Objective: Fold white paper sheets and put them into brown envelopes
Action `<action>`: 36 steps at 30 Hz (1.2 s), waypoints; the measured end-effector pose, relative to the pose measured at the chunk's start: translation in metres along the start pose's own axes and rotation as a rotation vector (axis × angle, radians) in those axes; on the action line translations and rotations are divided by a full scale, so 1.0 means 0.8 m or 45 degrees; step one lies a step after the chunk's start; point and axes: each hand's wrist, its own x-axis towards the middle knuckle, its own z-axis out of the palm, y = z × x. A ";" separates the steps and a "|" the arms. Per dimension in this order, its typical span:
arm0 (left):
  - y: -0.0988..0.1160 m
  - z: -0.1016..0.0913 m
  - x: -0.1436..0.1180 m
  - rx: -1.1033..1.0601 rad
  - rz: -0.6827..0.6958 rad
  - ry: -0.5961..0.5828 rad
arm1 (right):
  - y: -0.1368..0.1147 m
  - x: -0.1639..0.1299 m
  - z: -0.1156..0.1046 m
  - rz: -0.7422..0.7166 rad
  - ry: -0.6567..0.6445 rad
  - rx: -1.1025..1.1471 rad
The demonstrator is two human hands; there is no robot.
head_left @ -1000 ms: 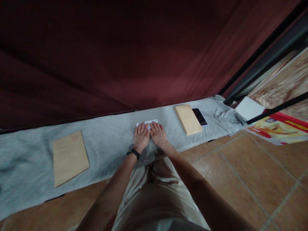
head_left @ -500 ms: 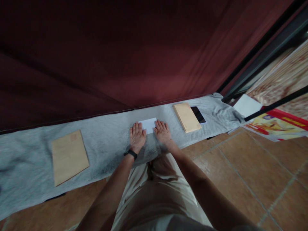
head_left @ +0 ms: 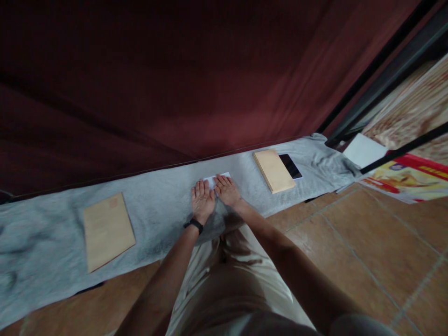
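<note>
Both hands flat, fingers spread — left hand and right hand press a white paper onto the grey cloth at 12 o'clock, gripping nothing. Pressing step, likely; next needs firm, even pressure along the fold.

A home floor: terracotta tiles, grey cloth, maroon curtain, brown envelopes.

paper: small white sheet, mostly hidden, only its far edge showing
pose: lying flat
place: on the grey cloth, between two tan envelopes
contact: pressed under both flat palms
</note>
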 end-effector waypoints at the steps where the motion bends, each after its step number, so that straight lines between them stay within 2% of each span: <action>1: -0.001 0.002 0.000 0.001 0.006 0.011 | 0.001 0.001 0.003 -0.010 -0.003 -0.010; 7: -0.005 0.007 -0.001 -0.012 0.031 0.041 | 0.012 0.004 0.008 0.035 0.017 -0.019; 13: -0.002 0.000 -0.003 -0.005 0.040 0.047 | 0.023 0.002 0.003 0.112 0.056 -0.001; 19: -0.002 -0.008 -0.003 -0.126 0.036 0.069 | 0.024 0.000 0.004 0.144 0.067 0.007; 22: 0.005 -0.010 0.007 -0.222 0.116 0.096 | 0.023 0.000 0.003 0.147 0.072 0.015; 26: 0.023 -0.008 0.028 -0.250 0.221 -0.014 | 0.023 0.000 0.001 0.133 0.065 0.003; 29: 0.031 -0.005 0.037 -0.177 0.206 -0.099 | 0.024 0.000 0.000 0.140 0.020 -0.007; 36: 0.032 -0.003 0.038 -0.078 0.155 -0.159 | 0.022 -0.002 -0.004 0.149 0.002 -0.011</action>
